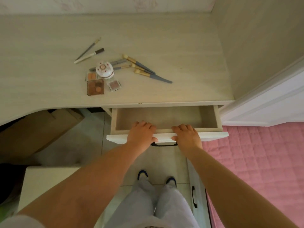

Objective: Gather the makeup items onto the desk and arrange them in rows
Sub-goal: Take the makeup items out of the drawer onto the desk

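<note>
Makeup items lie in a loose heap on the pale desk [164, 46]. Among them are a round white floral jar [104, 70], a brown eyeshadow palette [95, 87], a small clear blush compact [114, 85], an orange compact [91, 76], several grey-handled brushes [144, 69] and two thin pencils [89, 52]. Below the desk edge an open drawer [166, 119] shows nothing inside. My left hand [141, 133] and my right hand [186, 134] both grip the top of the white drawer front [115, 139], fingers curled over its edge and thumbs on its face.
A pink quilted bed [255, 162] lies to the right, with a white panel [266, 104] above it. A brown cardboard box [37, 129] sits under the desk at left. A lower drawer with a black handle [194, 196] stands by my legs.
</note>
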The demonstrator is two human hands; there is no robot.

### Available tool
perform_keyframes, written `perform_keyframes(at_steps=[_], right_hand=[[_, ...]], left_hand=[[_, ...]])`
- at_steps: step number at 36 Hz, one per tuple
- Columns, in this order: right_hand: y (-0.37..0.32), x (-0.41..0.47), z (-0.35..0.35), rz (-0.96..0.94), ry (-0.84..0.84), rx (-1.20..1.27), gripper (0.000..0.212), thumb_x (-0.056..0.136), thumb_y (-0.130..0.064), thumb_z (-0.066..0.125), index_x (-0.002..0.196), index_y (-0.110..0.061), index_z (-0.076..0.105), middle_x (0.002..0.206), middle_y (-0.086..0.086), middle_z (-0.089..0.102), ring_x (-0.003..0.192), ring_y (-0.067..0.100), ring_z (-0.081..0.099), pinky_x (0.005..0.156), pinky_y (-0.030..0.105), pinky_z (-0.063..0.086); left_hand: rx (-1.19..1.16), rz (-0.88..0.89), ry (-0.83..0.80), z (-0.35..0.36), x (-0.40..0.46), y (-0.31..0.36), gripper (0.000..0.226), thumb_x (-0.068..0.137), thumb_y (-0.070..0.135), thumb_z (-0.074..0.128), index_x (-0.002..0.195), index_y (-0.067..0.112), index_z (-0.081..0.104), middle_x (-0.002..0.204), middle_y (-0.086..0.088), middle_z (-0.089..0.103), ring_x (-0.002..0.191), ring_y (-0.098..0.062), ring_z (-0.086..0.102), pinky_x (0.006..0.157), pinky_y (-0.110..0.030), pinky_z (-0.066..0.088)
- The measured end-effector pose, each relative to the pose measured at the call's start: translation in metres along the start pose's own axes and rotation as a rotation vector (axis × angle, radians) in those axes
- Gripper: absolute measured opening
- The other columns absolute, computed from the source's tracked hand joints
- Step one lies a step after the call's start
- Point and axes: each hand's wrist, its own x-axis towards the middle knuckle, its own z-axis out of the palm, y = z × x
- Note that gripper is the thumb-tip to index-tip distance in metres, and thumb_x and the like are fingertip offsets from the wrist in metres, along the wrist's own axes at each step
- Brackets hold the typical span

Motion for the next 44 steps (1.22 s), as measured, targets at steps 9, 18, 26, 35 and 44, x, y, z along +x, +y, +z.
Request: perform_keyframes(at_steps=[9,18,26,35,44], right_hand=[[-0.009,0.014,-0.026,0.011,0.372,-0.039,0.084,0.058,-0.032,0.086,0.133,-0.017,0.050,0.133,0.014,0.052,0.118,0.033,0.053,0.097,0.043,0.045],[0.011,0.043,-0.041,-0.132,0.206,-0.127,0.091,0.084,-0.044,0.060,0.146,-0.021,-0.004,0.158,0.005,0.004,0.145,0.028,0.003,0.111,0.041,-0.013],[0.016,0.067,-0.051,-0.170,0.164,-0.123,0.087,0.089,-0.044,0.053,0.144,-0.026,-0.012,0.158,0.002,-0.006,0.145,0.025,-0.007,0.108,0.038,-0.022],[0.015,0.076,-0.052,-0.181,0.217,-0.114,0.078,0.088,-0.038,0.057,0.149,-0.024,0.011,0.158,0.002,0.008,0.145,0.026,0.004,0.112,0.039,-0.012],[0.013,0.076,-0.049,-0.205,0.480,-0.106,0.081,0.062,-0.030,0.084,0.133,-0.016,0.050,0.139,0.010,0.049,0.128,0.033,0.046,0.104,0.051,0.034]], left_hand=[[0.121,-0.028,0.290,-0.023,0.018,-0.009,0.107,0.063,0.055,0.074,0.147,0.022,0.017,0.151,-0.009,0.025,0.140,-0.029,0.022,0.112,-0.051,0.003],[0.117,-0.079,0.107,-0.030,0.047,-0.021,0.117,0.074,0.059,0.062,0.138,0.030,-0.031,0.144,0.006,-0.037,0.136,-0.020,-0.029,0.110,-0.049,-0.015],[0.086,-0.098,0.098,-0.042,0.060,-0.022,0.111,0.077,0.050,0.065,0.137,0.037,-0.028,0.155,0.005,-0.018,0.143,-0.022,-0.015,0.112,-0.048,-0.010],[0.081,-0.114,0.150,-0.040,0.063,-0.021,0.102,0.080,0.044,0.064,0.140,0.039,-0.018,0.158,0.006,-0.005,0.145,-0.022,-0.005,0.113,-0.047,-0.006],[0.072,-0.117,0.246,-0.040,0.063,-0.018,0.088,0.073,0.037,0.073,0.146,0.032,0.023,0.155,0.002,0.020,0.143,-0.025,0.017,0.113,-0.049,0.007]])
